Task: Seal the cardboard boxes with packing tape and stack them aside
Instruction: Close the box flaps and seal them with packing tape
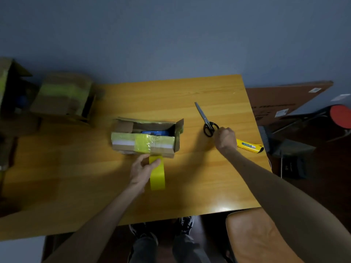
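The tan chair seat (256, 240) and my shoes (186, 223) showed below the table edge as I worked at the open cardboard box (146, 144), mid-seal. My left hand (142, 168), on the near side of the box, pinched a strip of yellow packing tape (157, 175) between thumb and fingers. The strip's far end ran up onto the box's near wall, and its loose end lay on the wooden table (76, 177). The box's top stood open, with a blue item (154, 132) visible inside.

Right of the box, my right hand (225, 138) hung with fingers curled beside the black handles of the scissors (208, 123); whether it gripped them could not be told. A yellow utility knife (249, 146) lay just beyond that hand.

By my judgement, the step in hand was cutting the tape. The next move called for taking up the scissors and snipping the strip while the left hand held it taut.

Left of the box, blurred, taped boxes (64, 97) sat aside. Behind the box rose a blue-grey wall. To the box's right, off the table, lay a flat brown carton (284, 99) near a red stool (341, 115).
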